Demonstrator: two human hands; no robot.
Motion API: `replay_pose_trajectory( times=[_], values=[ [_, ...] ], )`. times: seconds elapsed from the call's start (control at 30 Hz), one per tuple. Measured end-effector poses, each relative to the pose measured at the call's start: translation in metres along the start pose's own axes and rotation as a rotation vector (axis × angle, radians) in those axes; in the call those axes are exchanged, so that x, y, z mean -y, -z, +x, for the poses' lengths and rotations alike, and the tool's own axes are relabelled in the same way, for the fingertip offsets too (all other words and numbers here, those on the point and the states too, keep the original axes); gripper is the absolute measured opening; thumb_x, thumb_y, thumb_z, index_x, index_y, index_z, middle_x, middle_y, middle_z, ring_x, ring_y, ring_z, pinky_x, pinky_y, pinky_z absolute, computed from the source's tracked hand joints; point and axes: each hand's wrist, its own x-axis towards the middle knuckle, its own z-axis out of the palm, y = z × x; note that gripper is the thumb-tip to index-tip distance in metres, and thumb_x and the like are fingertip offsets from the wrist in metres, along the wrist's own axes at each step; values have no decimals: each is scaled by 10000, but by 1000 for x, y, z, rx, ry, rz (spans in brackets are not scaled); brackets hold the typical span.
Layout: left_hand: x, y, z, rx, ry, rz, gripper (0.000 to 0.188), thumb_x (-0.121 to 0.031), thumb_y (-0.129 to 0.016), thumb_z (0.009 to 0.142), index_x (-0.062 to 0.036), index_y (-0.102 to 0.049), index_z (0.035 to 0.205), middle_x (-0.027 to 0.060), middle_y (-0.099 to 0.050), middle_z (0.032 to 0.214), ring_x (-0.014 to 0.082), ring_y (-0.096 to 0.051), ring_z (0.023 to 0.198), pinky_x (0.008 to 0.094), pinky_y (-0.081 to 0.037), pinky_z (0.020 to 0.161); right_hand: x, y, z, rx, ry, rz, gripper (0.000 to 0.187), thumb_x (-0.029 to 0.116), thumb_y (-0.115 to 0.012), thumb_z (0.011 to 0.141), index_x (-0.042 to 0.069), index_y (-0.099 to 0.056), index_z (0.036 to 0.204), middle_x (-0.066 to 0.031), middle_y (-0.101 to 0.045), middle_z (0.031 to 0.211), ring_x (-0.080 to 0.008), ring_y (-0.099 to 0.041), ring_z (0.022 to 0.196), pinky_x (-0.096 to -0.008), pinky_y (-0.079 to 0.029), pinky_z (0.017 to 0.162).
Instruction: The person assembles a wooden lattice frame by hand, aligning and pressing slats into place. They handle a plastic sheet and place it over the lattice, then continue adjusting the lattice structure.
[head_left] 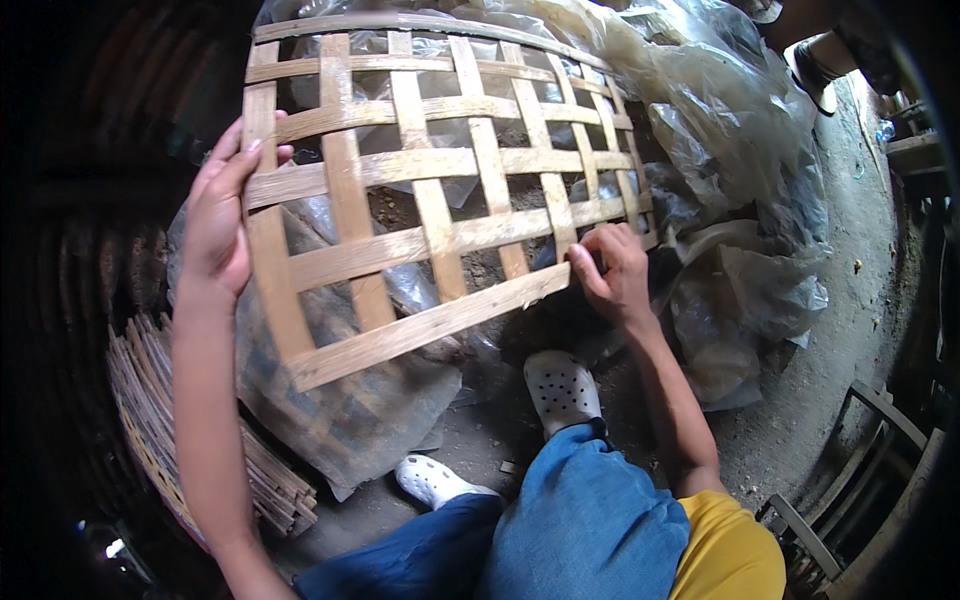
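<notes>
A woven lattice panel [425, 190] of flat, pale bamboo strips is held up in front of me, tilted, with square gaps between its strips. My left hand [222, 205] grips its left edge, the thumb on the near face and fingertips showing through a gap. At the lower right edge, my right hand [612, 268] pinches the border strip between thumb and bent fingers. Part of the right fingers is hidden behind the thumb and the strip.
Crumpled clear plastic sheeting [725, 130] lies beyond and right of the panel. A dusty sack [350, 410] is spread below it. A bundle of thin sticks [265, 480] lies at the left. Wooden frames [850, 480] stand at the right; another person's foot [815, 75] shows at the top right.
</notes>
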Motion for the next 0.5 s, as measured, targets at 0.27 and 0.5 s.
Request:
replay_pose_trajectory(
  times=[0.27,0.5],
  values=[
    [-9,-9,-22,33,8,29,456,-115,-457,1080,20,-434,1515,115,-606,1413,110,-640,1025,287,-559,963,29,-6,-13,43,-418,259,192,188,-745,888,19,-697,965,-128,-629,714,-245,-643,679,-367,-506,638],
    [-5,-20,-48,-49,-1,96,539,-177,-434,1089,-23,-326,1594,96,-497,1546,124,-601,1083,313,-521,1045,13,-7,19,57,-108,92,238,169,-775,887,53,-748,1093,-80,-702,962,-141,-593,726,-274,-487,633]
  ],
)
